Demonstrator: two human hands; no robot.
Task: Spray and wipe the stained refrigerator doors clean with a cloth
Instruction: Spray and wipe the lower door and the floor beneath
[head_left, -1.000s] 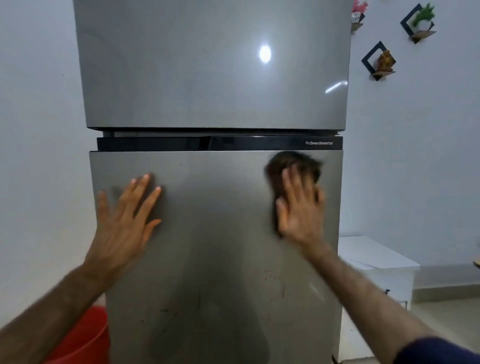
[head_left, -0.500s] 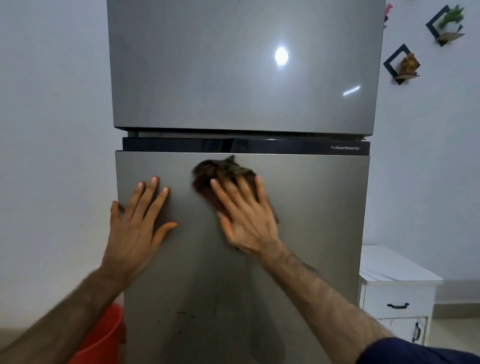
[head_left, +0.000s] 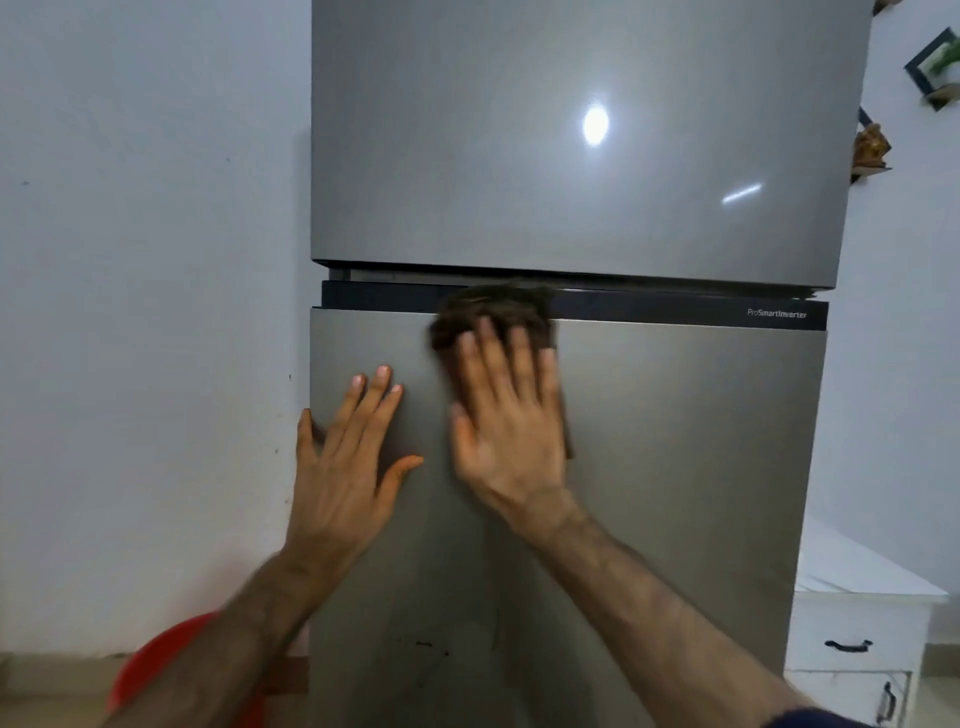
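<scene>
A grey two-door refrigerator fills the view, with an upper door (head_left: 571, 156) and a lower door (head_left: 675, 467) split by a black strip. My right hand (head_left: 506, 421) presses a dark brown cloth (head_left: 493, 312) flat against the top of the lower door, fingers straight; the cloth laps over the black strip. Just to its left, my left hand (head_left: 348, 467) rests flat on the lower door near its left edge, fingers spread. Small dark stains (head_left: 428, 647) dot the lower door further down. No spray bottle is in view.
A red bucket (head_left: 171, 665) stands on the floor at the fridge's lower left. A white cabinet (head_left: 857, 623) with black handles stands to the right. Small wall shelves (head_left: 935, 67) with ornaments hang at the upper right. A plain white wall (head_left: 145, 312) is on the left.
My right hand has swept the cloth from the right side of the lower door leftward to its upper middle, beside my left hand. The left hand stays on the door; the view has shifted.
</scene>
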